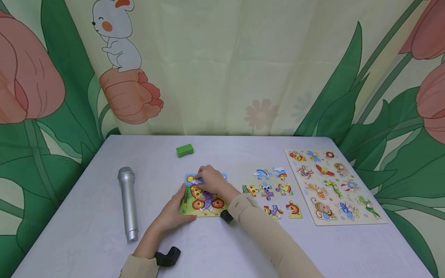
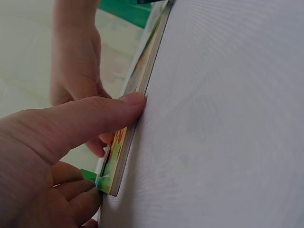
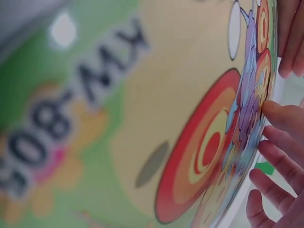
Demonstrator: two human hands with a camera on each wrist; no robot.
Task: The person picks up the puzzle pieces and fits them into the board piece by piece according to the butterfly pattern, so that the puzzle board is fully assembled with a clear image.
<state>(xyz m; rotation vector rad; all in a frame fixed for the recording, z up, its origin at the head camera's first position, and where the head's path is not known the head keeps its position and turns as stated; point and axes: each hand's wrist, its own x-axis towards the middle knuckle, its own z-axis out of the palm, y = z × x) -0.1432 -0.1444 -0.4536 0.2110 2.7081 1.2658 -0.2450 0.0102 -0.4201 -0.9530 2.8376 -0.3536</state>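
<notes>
A butterfly picture puzzle board lies on the table between the hands. My left hand rests at its lower left corner, the thumb along the near edge and the fingers beside the left edge. Over the board's upper left part is my right hand. In the right wrist view, its thumb touches the picture while the other fingers spread near the far edge. Any piece under those fingertips is hidden. Several loose puzzle pieces lie in rows to the right of the board.
At the right stands a large flat insect puzzle board. A silver microphone lies at the left, and a green block sits behind the board. Beyond the table's back edge hangs a curtain printed with flowers and a rabbit.
</notes>
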